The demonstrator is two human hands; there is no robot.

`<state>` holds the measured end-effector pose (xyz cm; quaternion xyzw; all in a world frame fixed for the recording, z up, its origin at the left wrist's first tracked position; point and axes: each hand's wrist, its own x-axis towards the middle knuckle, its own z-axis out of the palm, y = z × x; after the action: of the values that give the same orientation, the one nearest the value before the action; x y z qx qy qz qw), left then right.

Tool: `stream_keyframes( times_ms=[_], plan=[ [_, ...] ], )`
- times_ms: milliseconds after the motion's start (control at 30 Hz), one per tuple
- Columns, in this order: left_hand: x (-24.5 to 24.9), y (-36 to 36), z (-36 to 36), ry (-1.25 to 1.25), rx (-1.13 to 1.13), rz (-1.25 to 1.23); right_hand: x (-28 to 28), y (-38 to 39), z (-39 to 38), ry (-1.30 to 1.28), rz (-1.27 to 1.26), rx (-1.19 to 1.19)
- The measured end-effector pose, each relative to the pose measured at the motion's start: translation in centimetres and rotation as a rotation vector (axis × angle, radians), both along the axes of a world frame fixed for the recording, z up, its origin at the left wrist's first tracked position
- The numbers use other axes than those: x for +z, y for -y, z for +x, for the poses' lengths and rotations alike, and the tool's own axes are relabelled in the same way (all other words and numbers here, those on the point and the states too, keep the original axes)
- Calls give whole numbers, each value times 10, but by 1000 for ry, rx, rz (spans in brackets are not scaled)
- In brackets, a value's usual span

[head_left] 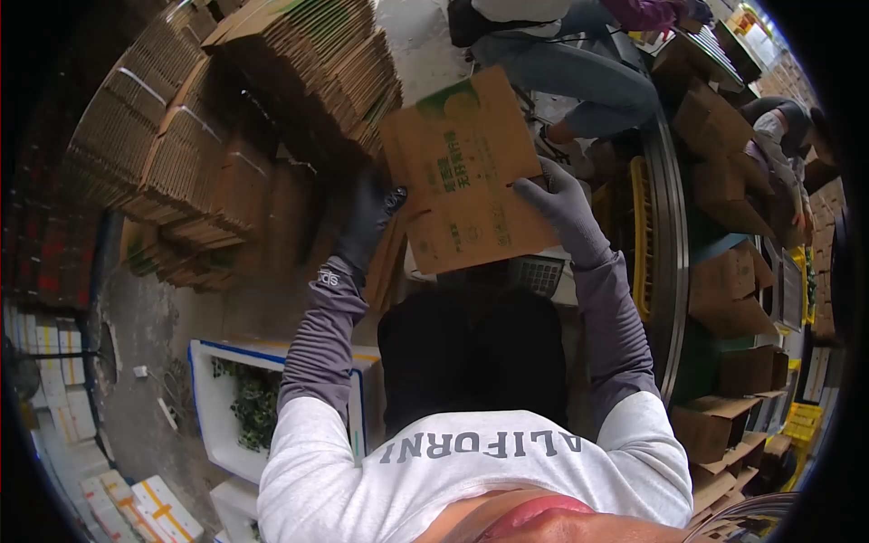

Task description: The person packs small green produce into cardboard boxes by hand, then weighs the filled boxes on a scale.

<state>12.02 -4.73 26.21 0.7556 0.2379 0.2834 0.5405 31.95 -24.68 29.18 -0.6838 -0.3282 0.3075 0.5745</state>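
A brown cardboard box with green print is held up in front of me, folded flat or nearly so. My left hand, in a dark grey glove, grips its left edge. On the right edge, my gloved right hand has its thumb over the printed face and its fingers behind the board, partly hidden. Below the box's lower right corner, a keypad on a pale device shows above my knees.
Tall stacks of flattened cartons stand at the left. A white foam box with green produce sits by my left side. To my right are a yellow crate, a metal rail and open cartons. Other people are ahead and far right.
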Motion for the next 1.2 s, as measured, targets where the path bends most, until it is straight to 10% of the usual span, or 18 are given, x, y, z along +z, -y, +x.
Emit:
stream_keyframes(
  times_ms=[233, 300, 433, 600, 700, 867, 1000, 1133, 1200],
  plan=[
    [-63, 42, 116, 87, -375, -170, 16, 0, -16, 792, -669, 114],
    [-60, 51, 142, 99, -300, -578, 7, 1, -17, 668, -628, 122],
    [-31, 67, 136, -56, -183, -600, -33, 16, 15, 210, -231, 70],
    [-60, 51, 143, -106, -23, -274, -14, 13, 44, 442, -366, -200],
    [-75, 20, 157, -167, 51, 199, 22, -1, 26, 592, -730, 197],
    [-57, -33, 151, -32, -111, -181, 20, -14, 37, 727, -665, 206],
    [3, 30, 141, -352, -270, 775, -11, -34, 81, 704, -647, 37],
    [33, 29, 166, -758, -423, 1095, 7, -24, 78, 576, -656, 3],
    [46, 32, 174, -961, -514, 1004, 8, 1, 52, 819, -250, -132]
  ],
)
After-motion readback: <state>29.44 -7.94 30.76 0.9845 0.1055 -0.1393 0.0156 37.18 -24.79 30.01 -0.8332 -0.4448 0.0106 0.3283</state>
